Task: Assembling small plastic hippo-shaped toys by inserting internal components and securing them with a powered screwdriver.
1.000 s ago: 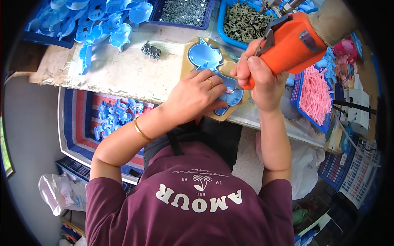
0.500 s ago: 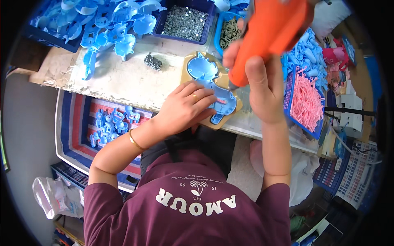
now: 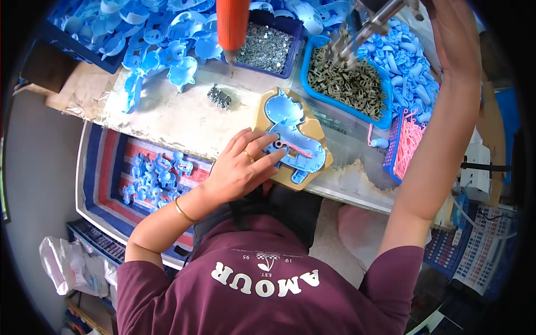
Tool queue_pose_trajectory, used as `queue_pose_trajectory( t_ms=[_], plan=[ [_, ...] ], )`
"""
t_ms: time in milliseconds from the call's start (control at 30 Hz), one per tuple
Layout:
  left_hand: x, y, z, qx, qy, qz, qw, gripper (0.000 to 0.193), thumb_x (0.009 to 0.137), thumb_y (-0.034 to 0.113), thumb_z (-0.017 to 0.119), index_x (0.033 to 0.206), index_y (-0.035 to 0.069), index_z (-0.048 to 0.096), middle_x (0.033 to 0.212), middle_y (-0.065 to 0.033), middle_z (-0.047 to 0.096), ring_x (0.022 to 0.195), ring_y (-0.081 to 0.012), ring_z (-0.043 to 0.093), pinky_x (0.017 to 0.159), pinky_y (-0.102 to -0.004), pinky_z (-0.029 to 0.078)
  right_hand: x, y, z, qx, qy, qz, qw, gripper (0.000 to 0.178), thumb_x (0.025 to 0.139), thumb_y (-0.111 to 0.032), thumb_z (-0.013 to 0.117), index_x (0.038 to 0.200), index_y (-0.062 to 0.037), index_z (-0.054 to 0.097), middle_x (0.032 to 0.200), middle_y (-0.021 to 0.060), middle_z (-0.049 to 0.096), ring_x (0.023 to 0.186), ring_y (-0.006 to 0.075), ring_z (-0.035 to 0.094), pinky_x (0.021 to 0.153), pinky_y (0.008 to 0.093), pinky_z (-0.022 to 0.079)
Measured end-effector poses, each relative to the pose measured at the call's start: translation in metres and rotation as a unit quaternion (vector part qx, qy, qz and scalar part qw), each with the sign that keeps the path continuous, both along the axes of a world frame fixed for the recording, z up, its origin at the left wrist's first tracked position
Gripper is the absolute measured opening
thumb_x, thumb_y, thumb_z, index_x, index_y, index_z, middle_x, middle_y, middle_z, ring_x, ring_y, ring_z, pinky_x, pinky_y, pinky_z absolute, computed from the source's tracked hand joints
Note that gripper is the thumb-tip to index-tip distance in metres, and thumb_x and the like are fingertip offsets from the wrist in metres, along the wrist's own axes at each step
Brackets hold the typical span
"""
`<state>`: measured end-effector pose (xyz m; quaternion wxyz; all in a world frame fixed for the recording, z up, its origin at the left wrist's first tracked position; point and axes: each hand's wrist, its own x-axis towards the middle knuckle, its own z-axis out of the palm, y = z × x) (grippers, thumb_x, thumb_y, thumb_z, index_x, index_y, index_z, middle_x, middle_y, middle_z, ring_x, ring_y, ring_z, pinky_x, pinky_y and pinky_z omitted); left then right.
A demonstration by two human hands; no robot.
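Glossy blue plas. shell [image 3: 294,135] right by L fingers [image 3: 261,144], matt tan jig [image 3: 311,124] under; shiny metal screws [image 3: 265,47] beyond, scuffed tabletop [image 3: 167,120] left.

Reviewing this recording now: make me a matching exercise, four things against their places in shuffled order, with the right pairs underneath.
Things
1. bare left hand
2. orange tapered power tool
3. heap of thin pink plastic strips
4. pile of small olive-green pieces

Places
A. in a bright blue rectangular tray
B. at the picture's top edge
C. at the left side of a tan flat fixture
D. in a royal-blue plastic basket

Pairs: 1-C, 2-B, 3-D, 4-A
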<state>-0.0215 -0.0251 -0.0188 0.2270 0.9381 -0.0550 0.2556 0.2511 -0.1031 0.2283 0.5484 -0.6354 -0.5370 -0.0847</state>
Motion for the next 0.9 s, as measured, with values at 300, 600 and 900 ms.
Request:
queue_pose_trajectory(
  t_ms=[300, 600, 900],
  plan=[
    [0.002, -0.003, -0.009, 0.053, 0.052, 0.008, 0.997, 0.046, 0.085, 0.034, 0.071, 0.128, 0.023, 0.058, 0.142, -0.0093, 0.046, 0.133, -0.0305, 0.042, 0.114, -0.0492, 0.032, -0.088, -0.004, -0.048, 0.116, 0.225, 0.200, 0.946, 0.063, 0.077, -0.015, 0.060, 0.134, 0.0028, 0.039, 0.065, 0.0112, 0.056, 0.045, 0.0187, 0.053, 0.045, 0.0308, 0.050],
    [0.001, -0.003, -0.012, 0.066, 0.059, 0.014, 0.996, 0.040, 0.085, 0.037, 0.070, 0.120, 0.022, 0.061, 0.142, -0.0101, 0.047, 0.134, -0.0308, 0.041, 0.115, -0.0497, 0.031, -0.106, 0.006, -0.063, 0.080, 0.258, 0.068, 0.960, 0.058, 0.078, -0.013, 0.055, 0.129, 0.0051, 0.035, 0.057, 0.0107, 0.054, 0.040, 0.0158, 0.050, 0.041, 0.0265, 0.046],
    [0.002, -0.003, -0.006, 0.092, 0.080, 0.019, 0.992, 0.046, 0.087, 0.037, 0.067, 0.131, 0.025, 0.059, 0.138, -0.0104, 0.050, 0.131, -0.0330, 0.043, 0.117, -0.0498, 0.029, -0.126, 0.000, -0.073, 0.086, 0.327, 0.054, 0.940, 0.052, 0.075, 0.000, 0.060, 0.123, 0.0028, 0.039, 0.063, 0.0062, 0.059, 0.045, 0.0123, 0.055, 0.041, 0.0244, 0.043]
  ],
)
